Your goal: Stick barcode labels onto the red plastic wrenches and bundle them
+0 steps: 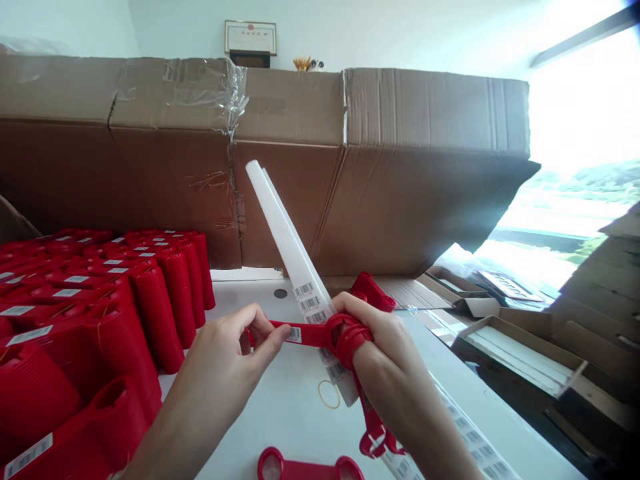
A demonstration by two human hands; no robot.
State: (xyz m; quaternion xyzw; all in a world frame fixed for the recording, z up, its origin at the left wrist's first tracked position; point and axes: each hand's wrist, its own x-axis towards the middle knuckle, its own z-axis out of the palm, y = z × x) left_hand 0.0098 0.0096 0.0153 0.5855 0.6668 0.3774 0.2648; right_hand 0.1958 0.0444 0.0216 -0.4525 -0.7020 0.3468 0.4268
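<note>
My left hand [227, 347] has its thumb and forefinger pinched at the left end of a red plastic strip with ring ends [316, 335]. The thumb tip touches the edge of a small barcode label [294, 334] on that strip. Closed around its right end, my right hand [387, 337] also holds other red pieces bunched together. Behind and under the strip lies a partly rolled white barcode label sheet [285, 223]. A yellow rubber band [329, 395] rests on the white tabletop below. Another red ring-ended piece [313, 471] lies at the near edge of view.
Rows of stacked red pieces [167, 313] with labels fill the left side. A large cardboard box [290, 200] stands across the back. More label sheets [470, 433] lie at right, beside open boxes [525, 353]. Behind my right hand is another red bundle [374, 293].
</note>
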